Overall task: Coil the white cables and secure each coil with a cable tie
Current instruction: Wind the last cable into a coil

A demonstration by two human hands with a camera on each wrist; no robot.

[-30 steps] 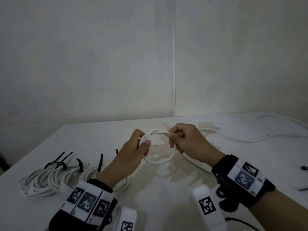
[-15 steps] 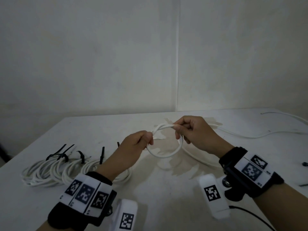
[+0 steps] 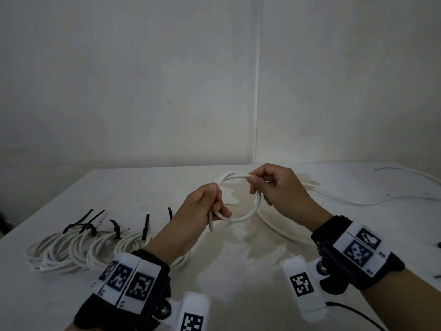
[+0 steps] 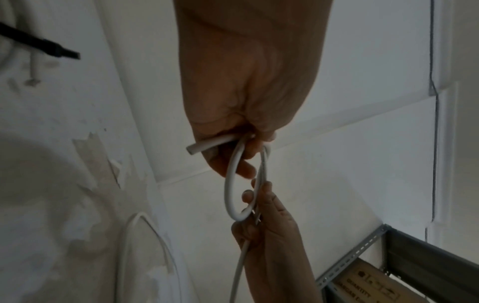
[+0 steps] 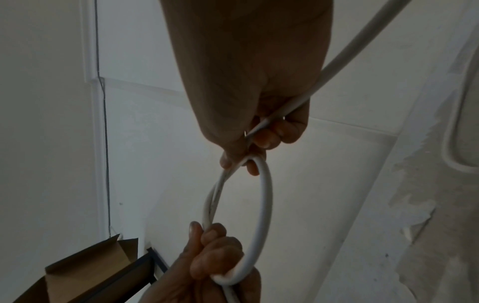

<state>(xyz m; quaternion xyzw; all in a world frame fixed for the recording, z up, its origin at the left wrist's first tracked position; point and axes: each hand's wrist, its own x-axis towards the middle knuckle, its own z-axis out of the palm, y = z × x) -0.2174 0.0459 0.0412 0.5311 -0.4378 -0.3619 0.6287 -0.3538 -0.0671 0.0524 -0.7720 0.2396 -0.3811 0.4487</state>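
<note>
- White cable (image 3: 248,215) looped between both grips, held above the table (image 3: 238,271).
- Left hand (image 3: 202,206) clamped on loop's near side, cut end poking below.
- Right hand (image 3: 274,187) pinching loop's far top, slack trailing behind.
- Since earlier: loop wider, hands farther apart.

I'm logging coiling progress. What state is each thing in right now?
White cable: one small loop formed, held above the table; the rest trails loose.
Cable end: free, poking out below the left hand.
Left hand: grips the loop's crossing.
Right hand: pinches the loop's top.
Finished coils: lying on the table, bound with black cable ties.
</note>
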